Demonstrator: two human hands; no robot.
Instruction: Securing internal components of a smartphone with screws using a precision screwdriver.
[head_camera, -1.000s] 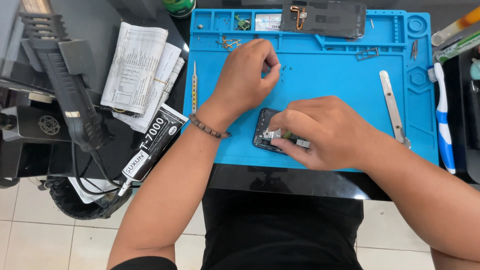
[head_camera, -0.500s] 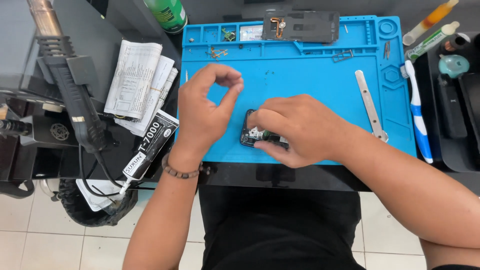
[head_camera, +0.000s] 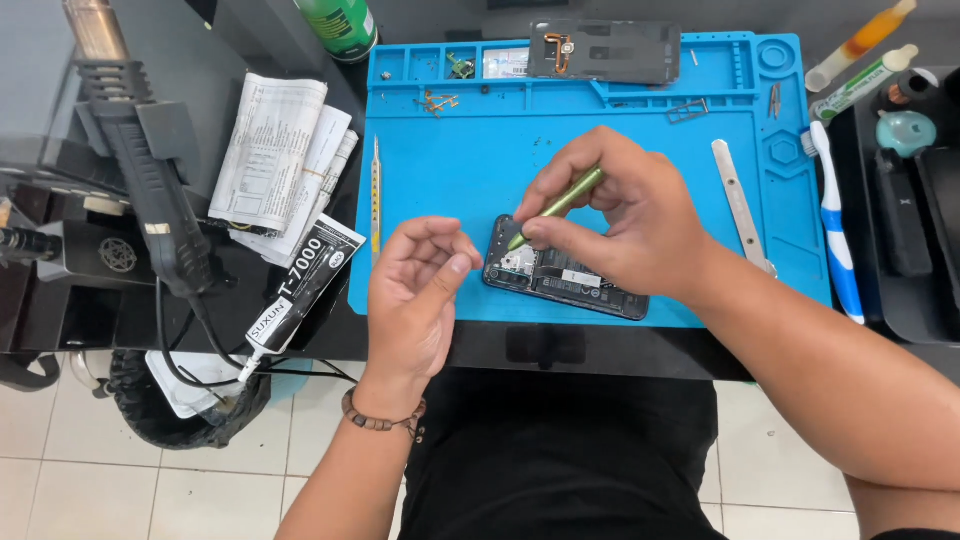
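A ridged blue rubbery work mat (head_camera: 600, 160) covers the dark table (head_camera: 250, 320). At the mat's near edge lies an opened phone (head_camera: 565, 275), a flat dark slab with bare inner parts, half hidden under the right hand (head_camera: 625, 215). That hand's fingers pinch a slim green metal screwdriver (head_camera: 560, 205), tip on the phone. The left hand (head_camera: 415, 295) hovers at the mat's near left corner, fingers curled narrow; whether they hold anything is unclear.

free: blue mat (head_camera: 470, 170) centre open; blocked: phone (head_camera: 560, 275) front, tweezers (head_camera: 376, 190) left, metal spudger (head_camera: 738, 200) right
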